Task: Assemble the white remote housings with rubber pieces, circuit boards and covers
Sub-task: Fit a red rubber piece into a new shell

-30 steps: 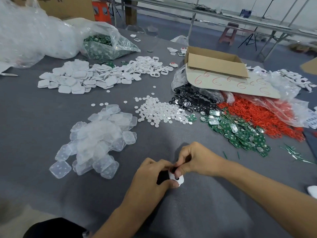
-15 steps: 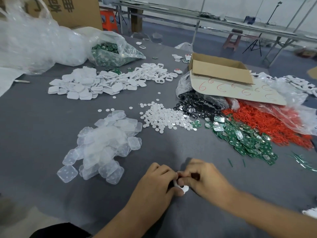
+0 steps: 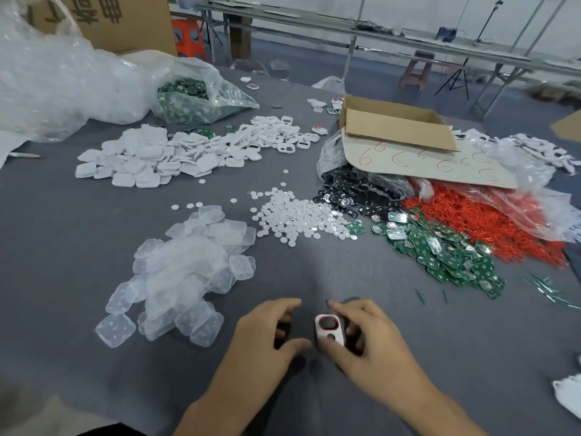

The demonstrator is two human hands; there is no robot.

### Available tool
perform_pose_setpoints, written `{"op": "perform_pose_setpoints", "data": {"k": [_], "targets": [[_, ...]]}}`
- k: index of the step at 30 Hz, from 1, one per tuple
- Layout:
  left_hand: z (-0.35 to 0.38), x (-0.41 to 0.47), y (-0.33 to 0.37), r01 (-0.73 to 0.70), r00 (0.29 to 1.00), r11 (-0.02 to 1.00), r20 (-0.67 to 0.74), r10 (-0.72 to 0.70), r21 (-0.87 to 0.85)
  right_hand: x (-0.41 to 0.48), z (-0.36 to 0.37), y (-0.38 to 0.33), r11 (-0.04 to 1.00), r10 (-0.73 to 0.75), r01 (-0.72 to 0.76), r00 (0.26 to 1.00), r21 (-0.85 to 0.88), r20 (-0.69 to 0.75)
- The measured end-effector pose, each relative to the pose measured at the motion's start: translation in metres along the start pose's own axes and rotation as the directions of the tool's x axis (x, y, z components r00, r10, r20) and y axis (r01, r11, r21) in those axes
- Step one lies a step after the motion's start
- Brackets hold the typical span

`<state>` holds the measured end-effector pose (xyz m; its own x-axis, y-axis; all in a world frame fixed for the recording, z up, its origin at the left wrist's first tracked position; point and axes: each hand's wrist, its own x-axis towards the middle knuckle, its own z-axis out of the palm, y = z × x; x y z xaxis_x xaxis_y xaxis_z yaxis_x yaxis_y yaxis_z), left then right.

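A white remote housing [image 3: 328,331] with a red ring around its upper opening is pinched by my right hand [image 3: 371,344], thumb at its lower end and fingers along its right side, just above the grey table [image 3: 63,234]. My left hand [image 3: 267,336] hovers beside it on the left, fingers loosely curled and holding nothing. Clear rubber pieces [image 3: 188,272] lie piled to the left. Green circuit boards [image 3: 440,250] are heaped to the right. White covers [image 3: 147,158] and white housing frames [image 3: 276,133] lie at the back.
Small white discs [image 3: 295,215] are scattered mid-table beside black pieces [image 3: 352,193] and red rings [image 3: 490,221]. A cardboard box [image 3: 396,127] sits on a marked card. A bag of green boards [image 3: 195,99] and a large plastic bag [image 3: 47,80] lie back left.
Both hands were pressed together on the housing; now my left hand has let go and drawn left, and the housing shows face-up in my right hand.
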<state>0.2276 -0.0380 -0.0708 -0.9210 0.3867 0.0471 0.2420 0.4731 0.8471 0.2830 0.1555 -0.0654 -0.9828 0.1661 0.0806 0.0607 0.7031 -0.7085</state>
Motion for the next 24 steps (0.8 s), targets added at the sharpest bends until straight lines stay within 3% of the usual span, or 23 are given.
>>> {"op": "perform_pose_setpoints", "data": {"k": [3,6,8,10,12,19,22,24], "targets": [[0.005,0.0,0.003,-0.036,0.999,0.995,0.044,0.032,0.089,-0.003,0.004,-0.008,0.997,0.017,-0.017,1.0,-0.069,0.006],[0.006,0.005,0.008,0.03,0.999,0.999,0.023,-0.029,-0.023,-0.004,0.004,-0.015,1.0,0.013,-0.013,0.997,-0.007,-0.074],[0.007,0.009,0.012,0.071,0.997,0.988,0.043,-0.066,-0.136,-0.003,0.006,-0.019,0.987,0.071,-0.055,0.992,0.15,-0.105],[0.009,0.014,0.017,0.087,0.996,0.972,0.049,-0.078,-0.22,-0.002,0.01,-0.026,0.913,0.178,-0.153,0.983,0.379,-0.033],[0.012,0.016,0.02,0.089,0.996,0.965,0.024,-0.085,-0.245,0.0,0.01,-0.028,0.844,0.242,-0.233,0.969,0.483,0.045],[0.018,0.013,0.011,0.034,0.997,0.996,-0.069,-0.04,-0.088,-0.006,0.001,-0.017,0.826,0.34,-0.332,0.938,0.456,0.067],[0.017,0.013,0.013,0.037,0.999,0.998,-0.007,-0.037,-0.041,-0.006,-0.001,-0.018,0.84,0.338,-0.341,0.937,0.423,0.084],[0.017,0.015,0.014,0.008,0.999,1.0,0.037,-0.009,0.015,-0.006,-0.001,-0.019,0.912,0.28,-0.282,0.959,0.299,0.052]]}}
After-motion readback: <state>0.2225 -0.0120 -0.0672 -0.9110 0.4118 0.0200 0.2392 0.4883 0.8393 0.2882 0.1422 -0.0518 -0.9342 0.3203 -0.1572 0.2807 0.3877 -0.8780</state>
